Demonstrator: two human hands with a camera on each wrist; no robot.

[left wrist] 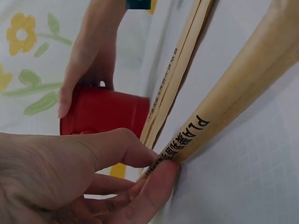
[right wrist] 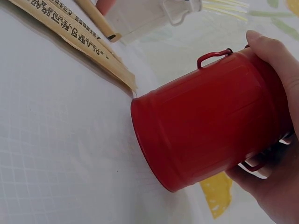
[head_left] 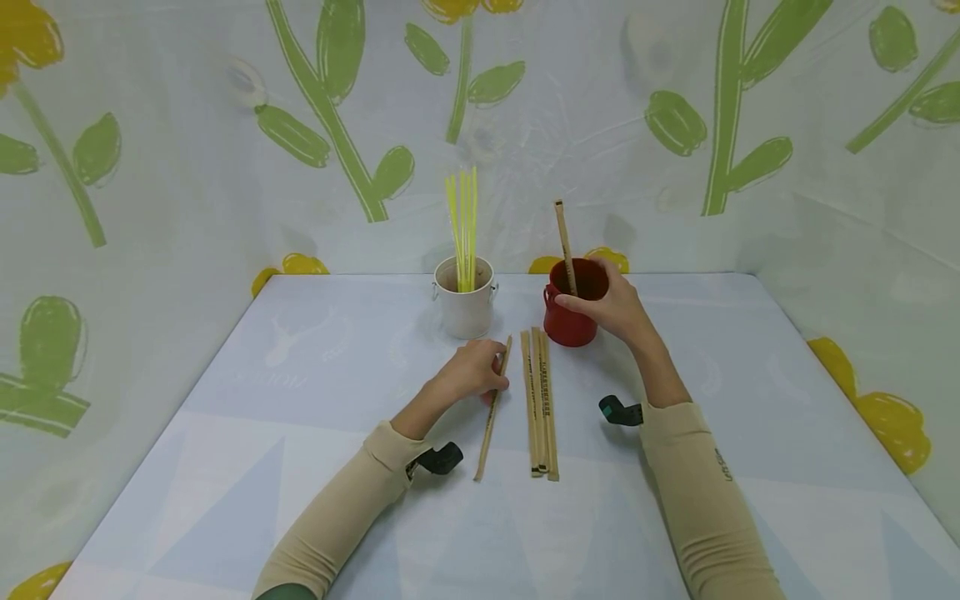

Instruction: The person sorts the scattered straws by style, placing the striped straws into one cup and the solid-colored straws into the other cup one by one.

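Just beyond the left hand (head_left: 471, 372), a white pail (head_left: 465, 317) props yellow sticks (head_left: 466, 221) upright. That hand's thumb and fingers pinch one wrapped straw (head_left: 487, 437) partway along, likely for control! Right of the pinch, loose straws (head_left: 536, 408) lie side by side, apparently within easy reach. Beyond them, the red cup (head_left: 568, 327) holds a leaning straw (head_left: 564, 236); the right hand (head_left: 621, 307) grips the cup's rim, presumably steadying it.
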